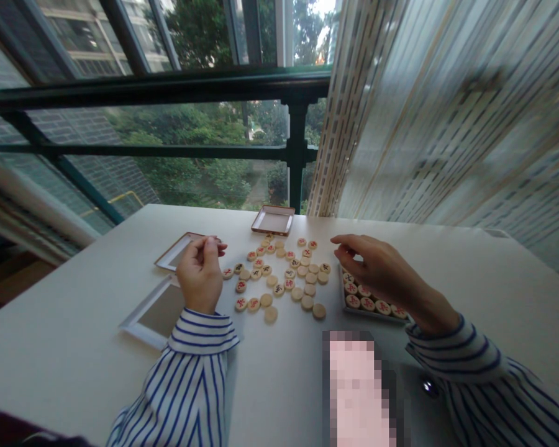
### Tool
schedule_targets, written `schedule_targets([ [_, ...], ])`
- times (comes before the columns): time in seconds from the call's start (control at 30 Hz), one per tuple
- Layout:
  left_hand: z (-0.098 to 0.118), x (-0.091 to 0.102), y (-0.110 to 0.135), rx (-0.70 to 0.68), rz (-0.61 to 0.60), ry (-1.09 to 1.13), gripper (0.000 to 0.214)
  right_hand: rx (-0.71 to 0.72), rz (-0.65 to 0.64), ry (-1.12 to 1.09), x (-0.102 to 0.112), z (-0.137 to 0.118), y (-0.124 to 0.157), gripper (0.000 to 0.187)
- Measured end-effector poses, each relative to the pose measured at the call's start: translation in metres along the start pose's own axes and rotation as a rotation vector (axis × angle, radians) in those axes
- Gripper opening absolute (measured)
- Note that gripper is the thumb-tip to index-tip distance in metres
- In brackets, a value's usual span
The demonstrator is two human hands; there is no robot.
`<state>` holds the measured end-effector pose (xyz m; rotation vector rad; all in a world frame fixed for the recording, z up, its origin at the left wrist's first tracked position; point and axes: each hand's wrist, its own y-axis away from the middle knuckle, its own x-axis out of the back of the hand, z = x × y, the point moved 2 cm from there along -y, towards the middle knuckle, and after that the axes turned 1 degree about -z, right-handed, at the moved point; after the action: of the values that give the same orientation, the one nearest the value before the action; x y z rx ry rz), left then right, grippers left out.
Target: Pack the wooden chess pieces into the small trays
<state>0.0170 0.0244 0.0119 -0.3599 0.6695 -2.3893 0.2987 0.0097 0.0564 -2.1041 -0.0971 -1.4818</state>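
Several round wooden chess pieces (279, 280) with red or black characters lie scattered on the white table (74, 335). My left hand (199, 273) hovers at the left of the pile, its fingers pinched together; what they hold, if anything, I cannot make out. My right hand (377, 267) rests over a small tray (371, 313) with rows of pieces in it, fingers curled down at the tray's far left corner.
A brown-rimmed box lid (273, 220) lies at the table's far edge, another (174, 253) behind my left hand, and a white-rimmed tray (153, 313) beside my left wrist. A blurred pink object (358, 391) stands near me. A window railing and a curtain are beyond the table.
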Motion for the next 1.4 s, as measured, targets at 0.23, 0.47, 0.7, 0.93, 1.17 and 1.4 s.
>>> schedule_targets([
  [0.23,-0.003,0.001,-0.003,-0.018,0.04,0.031,0.025,0.025,-0.004,0.015,-0.004,0.001,0.0,0.026],
  [0.47,-0.003,0.004,-0.005,-0.017,0.0,0.001,0.026,0.035,-0.01,0.005,-0.006,-0.002,0.002,0.026],
  [0.7,-0.013,0.011,-0.009,0.028,-0.121,-0.075,0.029,0.037,-0.028,-0.008,-0.008,-0.007,0.003,0.026],
  [0.93,-0.022,0.026,-0.007,-0.035,-0.29,-0.387,0.029,0.031,-0.051,-0.031,-0.008,-0.009,-0.004,0.025],
  [1.17,-0.031,0.028,-0.003,-0.112,-0.434,-0.582,0.031,0.036,-0.081,-0.129,-0.007,-0.021,-0.027,0.024],
  [1.4,-0.043,0.024,0.002,-0.112,-0.599,-0.686,0.035,0.123,-0.176,-0.164,-0.033,-0.046,-0.047,0.026],
])
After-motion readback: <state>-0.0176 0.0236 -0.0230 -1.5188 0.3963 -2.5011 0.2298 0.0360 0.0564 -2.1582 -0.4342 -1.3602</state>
